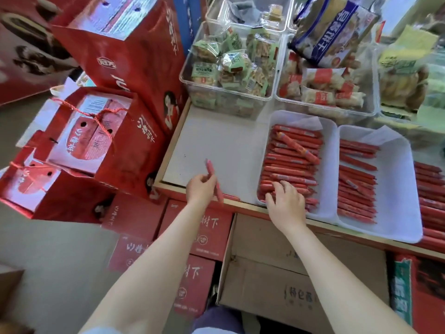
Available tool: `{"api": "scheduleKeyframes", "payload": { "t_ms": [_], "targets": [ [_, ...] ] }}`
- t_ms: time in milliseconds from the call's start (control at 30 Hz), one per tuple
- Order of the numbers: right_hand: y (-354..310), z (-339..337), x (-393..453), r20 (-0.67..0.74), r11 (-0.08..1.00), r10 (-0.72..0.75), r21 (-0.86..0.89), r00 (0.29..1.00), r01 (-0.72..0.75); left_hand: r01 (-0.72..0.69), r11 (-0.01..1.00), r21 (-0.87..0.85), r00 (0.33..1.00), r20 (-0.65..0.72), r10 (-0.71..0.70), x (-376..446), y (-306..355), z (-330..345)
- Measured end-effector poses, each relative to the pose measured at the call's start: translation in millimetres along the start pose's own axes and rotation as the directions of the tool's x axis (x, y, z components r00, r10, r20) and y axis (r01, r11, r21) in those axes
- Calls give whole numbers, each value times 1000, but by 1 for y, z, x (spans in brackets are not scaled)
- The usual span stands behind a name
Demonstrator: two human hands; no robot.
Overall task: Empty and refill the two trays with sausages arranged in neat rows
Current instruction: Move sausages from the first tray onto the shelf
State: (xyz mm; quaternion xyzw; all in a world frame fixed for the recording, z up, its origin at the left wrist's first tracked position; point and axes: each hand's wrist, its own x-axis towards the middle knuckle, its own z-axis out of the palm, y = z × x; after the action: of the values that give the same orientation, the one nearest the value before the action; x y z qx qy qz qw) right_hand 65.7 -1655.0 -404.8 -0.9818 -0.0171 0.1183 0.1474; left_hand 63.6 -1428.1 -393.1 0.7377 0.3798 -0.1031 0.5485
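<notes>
Two white trays stand side by side on the white counter (216,145). The left tray (330,165) holds several red sausages (289,162) stacked in rough rows, one lying diagonally on top. The right tray (399,189) holds a single layer of red sausages (356,189). My left hand (201,189) grips a small bunch of red sausages (213,177) over the counter's front edge, left of the trays. My right hand (285,201) rests on the sausages at the near end of the left tray, fingers curled over them.
Clear bins of green-wrapped snacks (228,68) and red-wrapped snacks (322,92) stand behind the trays. More red sausages (431,201) lie right of the trays. Red gift boxes (96,141) crowd the left. An open cardboard box (289,273) sits below the counter.
</notes>
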Motion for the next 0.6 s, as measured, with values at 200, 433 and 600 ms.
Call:
{"api": "scheduleKeyframes", "payload": {
  "t_ms": [200, 433, 600],
  "targets": [
    [0, 10, -1, -55, 998, 2, -60, 999, -5, -489, 573, 657, 867, 296, 401, 42, 10, 11],
    [0, 13, 1, -52, 997, -1, -79, 999, -3, -580, 463, 670, 805, 383, 453, 47, -36, 22],
    [0, 5, 2, -41, 1000, 5, 12, 999, -5, -545, 559, 625, 832, 319, 454, 26, -33, 21]
  ]
}}
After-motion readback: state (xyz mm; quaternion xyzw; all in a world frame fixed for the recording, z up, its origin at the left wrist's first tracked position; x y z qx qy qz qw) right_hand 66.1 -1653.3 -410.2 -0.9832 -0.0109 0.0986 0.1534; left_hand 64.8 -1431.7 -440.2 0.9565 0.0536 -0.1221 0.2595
